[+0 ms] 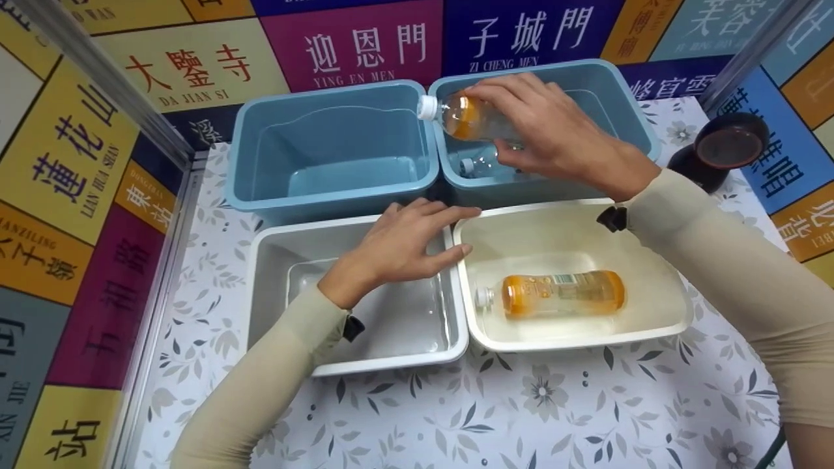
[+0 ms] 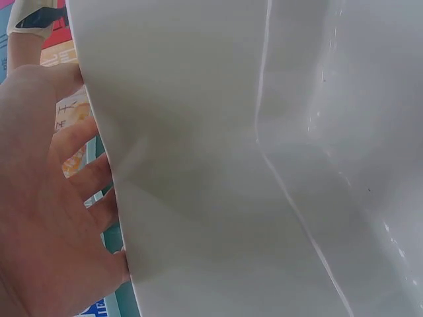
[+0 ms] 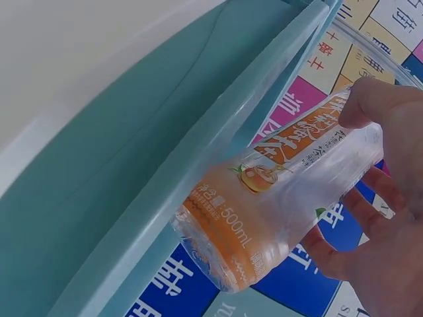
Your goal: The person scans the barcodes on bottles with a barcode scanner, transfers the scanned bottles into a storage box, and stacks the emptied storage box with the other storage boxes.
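My right hand [image 1: 547, 127] grips a clear plastic bottle with an orange label [image 3: 271, 191], held sideways above the right blue bin [image 1: 642, 124], its white cap pointing left. Inside that bin a clear bottle with a white cap [image 1: 483, 163] is partly hidden beneath the hand. My left hand [image 1: 404, 244], fingers extended, is over the far right part of the grey bin [image 1: 358, 368], at its rim; it holds nothing. A second orange-labelled bottle [image 1: 563, 293] lies on its side in the cream bin [image 1: 573, 342], cap to the left.
The left blue bin [image 1: 332, 146] stands behind the grey one. Dark rounded vessels [image 1: 730, 143] stand at the table's right side. Printed panels [image 1: 365, 49] enclose the back and sides. A floral cloth [image 1: 541, 404] covers the table.
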Demonstrator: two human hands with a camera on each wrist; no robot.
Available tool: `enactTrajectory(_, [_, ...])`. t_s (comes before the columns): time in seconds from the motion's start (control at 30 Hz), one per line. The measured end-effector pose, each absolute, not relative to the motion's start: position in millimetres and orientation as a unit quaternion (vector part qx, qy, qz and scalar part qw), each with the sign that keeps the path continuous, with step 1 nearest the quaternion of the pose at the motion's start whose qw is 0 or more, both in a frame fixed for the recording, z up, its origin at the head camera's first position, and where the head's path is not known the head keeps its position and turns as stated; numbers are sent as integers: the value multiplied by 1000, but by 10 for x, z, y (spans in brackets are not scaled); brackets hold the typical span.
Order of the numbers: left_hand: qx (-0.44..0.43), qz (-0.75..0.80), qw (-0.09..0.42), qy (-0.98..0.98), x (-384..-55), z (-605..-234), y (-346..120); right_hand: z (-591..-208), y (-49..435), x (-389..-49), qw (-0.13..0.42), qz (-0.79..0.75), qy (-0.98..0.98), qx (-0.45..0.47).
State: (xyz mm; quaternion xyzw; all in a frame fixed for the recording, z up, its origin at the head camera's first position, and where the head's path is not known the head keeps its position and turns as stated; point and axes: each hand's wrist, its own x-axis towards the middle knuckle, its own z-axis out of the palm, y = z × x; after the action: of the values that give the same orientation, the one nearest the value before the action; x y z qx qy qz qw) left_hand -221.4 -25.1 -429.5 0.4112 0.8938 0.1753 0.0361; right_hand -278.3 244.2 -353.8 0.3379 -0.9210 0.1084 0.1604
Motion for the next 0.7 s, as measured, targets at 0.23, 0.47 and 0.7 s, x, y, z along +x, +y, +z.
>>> enactTrajectory(0.23, [413,178,40,892,-2217,-4284,-261,-3584,2360,-2868,155,114,-918,346])
enactTrajectory(0.47, [415,182,47,890,-2228,-4275,-278,-3584,2297,-2942,145,121,-918,348])
enactTrajectory(0.7, [422,185,44,886,-2237,-4271,-290,-3547,2213,-3007,133,129,-916,356])
